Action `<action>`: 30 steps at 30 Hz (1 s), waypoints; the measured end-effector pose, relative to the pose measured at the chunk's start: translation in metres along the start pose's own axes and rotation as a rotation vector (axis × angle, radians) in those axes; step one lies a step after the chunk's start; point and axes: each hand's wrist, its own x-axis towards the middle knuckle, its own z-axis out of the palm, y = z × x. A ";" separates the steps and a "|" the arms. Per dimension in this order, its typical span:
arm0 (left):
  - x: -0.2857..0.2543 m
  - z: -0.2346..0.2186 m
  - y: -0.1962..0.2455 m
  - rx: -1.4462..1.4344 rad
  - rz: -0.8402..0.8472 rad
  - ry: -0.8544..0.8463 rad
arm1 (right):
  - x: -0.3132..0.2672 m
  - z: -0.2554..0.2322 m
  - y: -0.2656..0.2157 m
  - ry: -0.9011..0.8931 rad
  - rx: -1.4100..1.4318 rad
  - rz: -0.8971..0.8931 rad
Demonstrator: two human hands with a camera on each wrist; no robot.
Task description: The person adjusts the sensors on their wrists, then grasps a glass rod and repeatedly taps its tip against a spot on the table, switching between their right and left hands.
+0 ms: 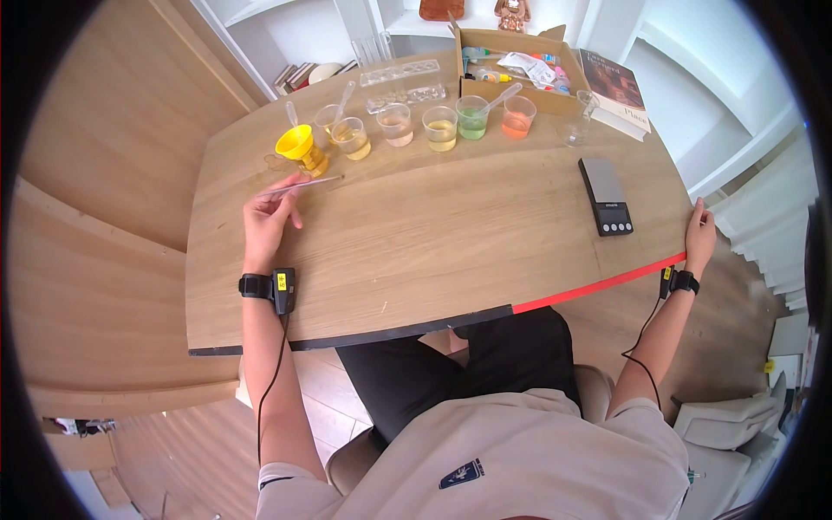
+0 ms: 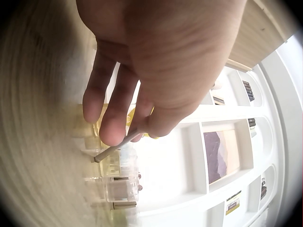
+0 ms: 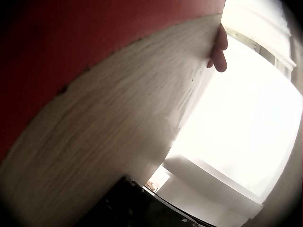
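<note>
My left hand (image 1: 271, 217) pinches a thin pale stick (image 1: 303, 185) between thumb and fingers, low over the table's left side. Its dark tip points to the right; the left wrist view shows the stick (image 2: 116, 149) slanting down from the thumb, the other fingers hanging loose. Just beyond this hand is a yellow funnel (image 1: 295, 139) on a container of amber liquid (image 1: 315, 164). My right hand (image 1: 700, 236) rests at the table's right edge with nothing in it. In the right wrist view only a few of its fingertips (image 3: 219, 60) show past the edge.
Clear cups of yellowish, pale pink (image 1: 395, 130), green (image 1: 472, 126) and orange liquid (image 1: 516, 126) stand in a row, some with plastic droppers or spoons. Behind are a clear rack (image 1: 403, 78), a cardboard box (image 1: 524, 97) and a book (image 1: 615, 87). A flask (image 1: 576, 130) and digital scale (image 1: 605, 195) stand right.
</note>
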 end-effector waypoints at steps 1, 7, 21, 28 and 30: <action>0.000 -0.001 0.000 0.012 -0.012 -0.011 | 0.000 -0.001 -0.001 -0.007 -0.004 0.009; 0.000 0.003 0.001 0.000 -0.008 0.004 | -0.003 -0.002 -0.005 -0.008 -0.001 0.015; 0.002 -0.005 -0.009 0.061 -0.077 0.015 | 0.003 0.002 0.005 -0.023 -0.032 0.004; -0.001 -0.002 0.001 0.153 -0.091 -0.005 | 0.020 0.007 0.024 -0.067 -0.091 -0.023; 0.001 -0.007 -0.003 0.183 -0.106 -0.051 | 0.026 0.014 0.034 -0.082 -0.070 -0.052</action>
